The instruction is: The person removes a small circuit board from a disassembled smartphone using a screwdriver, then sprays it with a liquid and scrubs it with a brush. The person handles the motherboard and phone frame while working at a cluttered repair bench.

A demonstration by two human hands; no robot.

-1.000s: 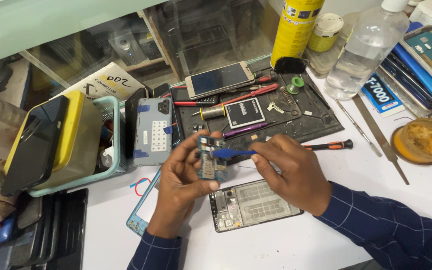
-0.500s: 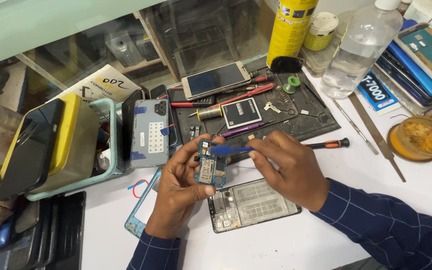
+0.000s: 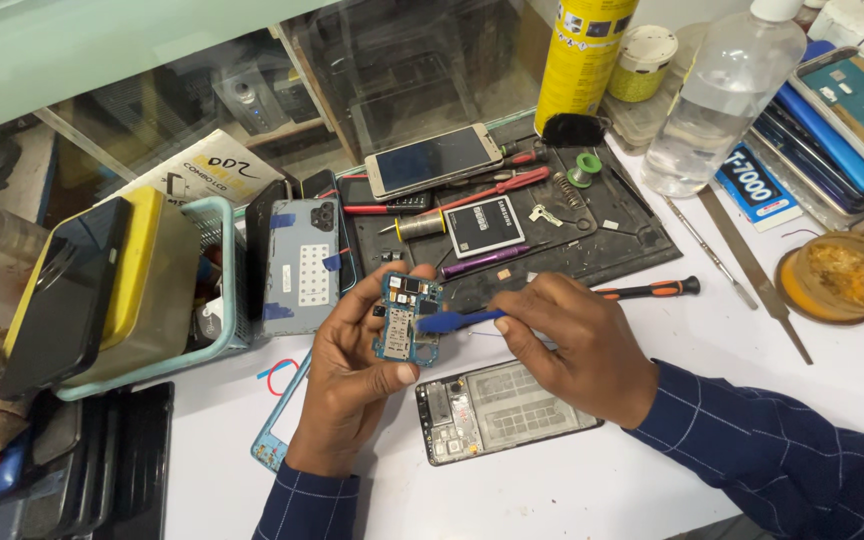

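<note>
My left hand [image 3: 352,375] holds a small blue phone circuit board [image 3: 405,318] upright above the white table. My right hand [image 3: 577,345] grips a blue plastic pry tool [image 3: 452,321] whose flat tip touches the board's right edge. Just below both hands lies an opened phone frame [image 3: 507,410] with its insides showing. A light blue phone bezel [image 3: 274,440] lies under my left wrist.
A dark work mat [image 3: 632,245] behind carries a phone [image 3: 432,160], a battery [image 3: 484,226], red screwdrivers and tweezers. An orange-handled screwdriver [image 3: 652,290] lies right of my hand. A yellow spray can [image 3: 582,60], a clear bottle [image 3: 712,100], stacked phones at right, and a teal basket [image 3: 214,280] at left surround the space.
The board has been lifted a little and turned to face the camera. The blue tool's tip has settled against its right edge. The view has shifted slightly.
</note>
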